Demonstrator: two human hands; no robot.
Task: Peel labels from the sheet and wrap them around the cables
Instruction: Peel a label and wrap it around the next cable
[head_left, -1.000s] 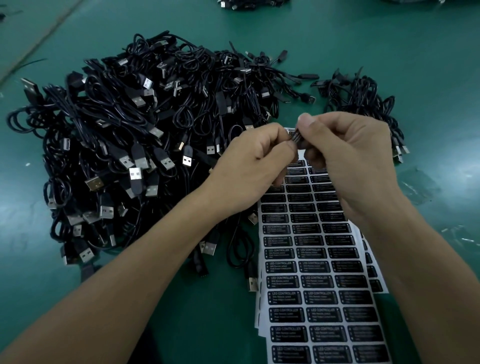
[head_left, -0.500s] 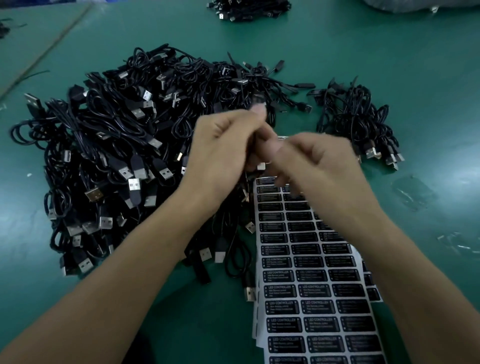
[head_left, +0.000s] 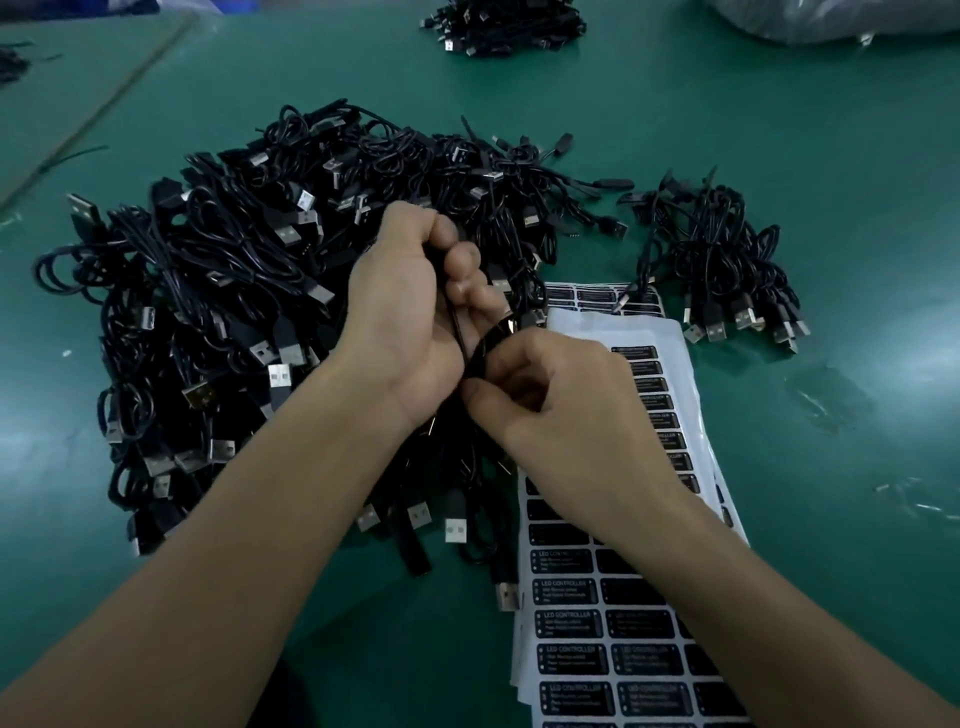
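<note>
A big heap of black USB cables (head_left: 234, 322) covers the green table on the left. My left hand (head_left: 410, 312) grips one black cable (head_left: 460, 332) that runs down through its palm. Just below and right of it, my right hand (head_left: 561, 405) pinches the same cable with thumb and forefinger. A white sheet of black labels (head_left: 597, 623) lies under my right hand and forearm. Whether a label is on the held cable is hidden by my fingers.
A smaller pile of black cables (head_left: 727, 275) lies to the right of the label sheet. Another bundle of cables (head_left: 498, 26) sits at the far edge. A pale plastic bag (head_left: 841, 21) is at the top right. Green table surface (head_left: 857, 467) shows right of the sheet.
Both hands dropped from pressing something small together above the sheet. My left hand now grips a cable over the heap and my right hand pinches it lower down. The view tilted.
</note>
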